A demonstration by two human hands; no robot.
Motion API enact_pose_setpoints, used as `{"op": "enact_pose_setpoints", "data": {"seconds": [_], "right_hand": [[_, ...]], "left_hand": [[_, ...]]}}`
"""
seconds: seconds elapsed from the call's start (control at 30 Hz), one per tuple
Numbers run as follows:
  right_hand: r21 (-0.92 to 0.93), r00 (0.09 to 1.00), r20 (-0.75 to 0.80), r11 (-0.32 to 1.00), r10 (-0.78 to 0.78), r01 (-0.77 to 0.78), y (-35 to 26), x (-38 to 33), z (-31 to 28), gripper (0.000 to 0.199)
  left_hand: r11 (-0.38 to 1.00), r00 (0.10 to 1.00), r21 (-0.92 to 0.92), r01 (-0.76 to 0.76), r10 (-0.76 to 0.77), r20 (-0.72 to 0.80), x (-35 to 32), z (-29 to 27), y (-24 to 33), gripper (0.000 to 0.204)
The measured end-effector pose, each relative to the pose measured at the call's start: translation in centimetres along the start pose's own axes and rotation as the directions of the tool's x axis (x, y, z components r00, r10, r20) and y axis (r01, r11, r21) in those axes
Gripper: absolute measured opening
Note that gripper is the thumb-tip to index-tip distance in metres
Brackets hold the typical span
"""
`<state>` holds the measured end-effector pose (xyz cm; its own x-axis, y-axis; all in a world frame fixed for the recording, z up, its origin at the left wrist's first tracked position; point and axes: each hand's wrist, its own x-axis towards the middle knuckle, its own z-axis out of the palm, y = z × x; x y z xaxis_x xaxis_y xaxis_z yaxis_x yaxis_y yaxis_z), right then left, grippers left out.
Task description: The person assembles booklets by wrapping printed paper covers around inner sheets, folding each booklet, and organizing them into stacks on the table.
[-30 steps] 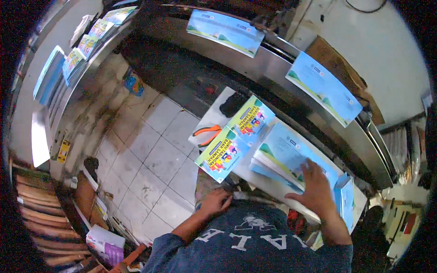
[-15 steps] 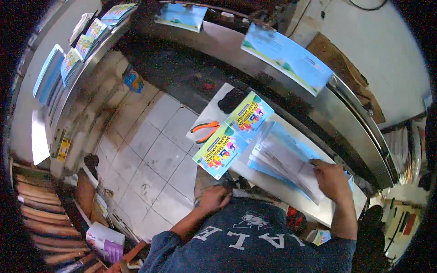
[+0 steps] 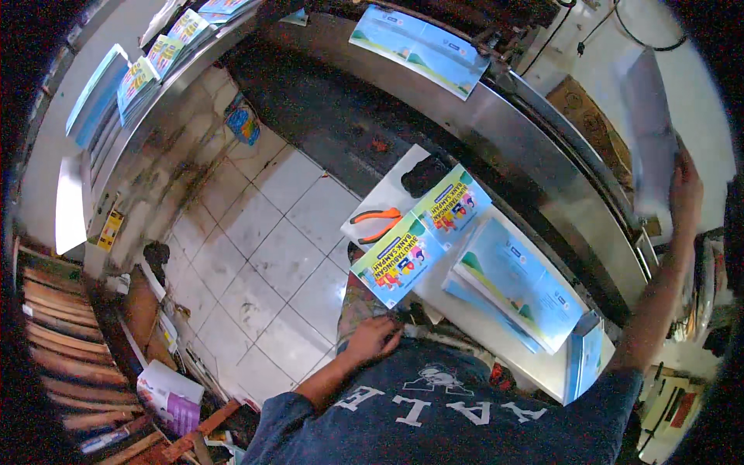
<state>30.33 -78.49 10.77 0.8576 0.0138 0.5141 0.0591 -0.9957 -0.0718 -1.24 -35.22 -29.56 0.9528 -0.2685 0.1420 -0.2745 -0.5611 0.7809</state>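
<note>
My right hand is stretched out to the far right, closed on a pale paper sheet that is blurred by motion. Against my lap rests my left hand, fingers loosely apart and nothing in it. On a white board in front of me lies a stack of blue printed sheets with green corners. Two joined yellow-and-blue booklet covers lie left of that stack. Orange-handled pliers sit beside them. A smaller blue pile is at the board's right end.
A metal ledge curves across the far side, with a blue printed sheet on it. More booklets stand at the upper left. A black cloth-like thing lies near the pliers. Wooden slats are at lower left.
My right hand has left the stack on the board and swung up to the far right with a sheet. The stack now shows a blue printed face. The view has shifted; my left hand stays put.
</note>
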Motion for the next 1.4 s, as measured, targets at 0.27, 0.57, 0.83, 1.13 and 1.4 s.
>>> {"op": "enact_pose_setpoints", "data": {"seconds": [0.27, 0.57, 0.83, 1.13, 1.4], "right_hand": [[0.031, 0.984, 0.035, 0.984, -0.176, 0.175, -7.3, -4.4, 13.6, 0.054], [0.041, 0.884, 0.39, 0.964, -0.259, 0.264, -7.6, -16.5, 11.3, 0.045], [0.091, 0.677, 0.66, 0.929, -0.326, 0.358, -11.8, -28.1, 6.6, 0.082], [0.436, 0.436, 0.81, 0.9, -0.393, 0.002, -8.5, -21.1, 4.6, 0.054], [-0.109, 0.716, 0.695, 0.994, 0.057, 0.028, -6.2, -12.9, 2.6, 0.026]], "left_hand": [[0.997, 0.998, 0.072, 0.041, -0.044, 0.037, 0.2, -0.5, 0.2, 0.021], [0.997, 0.997, 0.07, 0.037, -0.041, 0.059, 0.5, -0.3, 0.9, 0.023], [0.997, 0.996, 0.081, 0.007, -0.014, 0.088, 0.9, -0.3, 1.3, 0.018], [0.997, 1.0, 0.073, 0.017, -0.018, 0.007, 0.7, -0.1, 1.1, 0.017], [0.996, 1.0, 0.084, 0.009, -0.01, 0.011, 0.5, -0.7, 0.9, 0.016]]}}
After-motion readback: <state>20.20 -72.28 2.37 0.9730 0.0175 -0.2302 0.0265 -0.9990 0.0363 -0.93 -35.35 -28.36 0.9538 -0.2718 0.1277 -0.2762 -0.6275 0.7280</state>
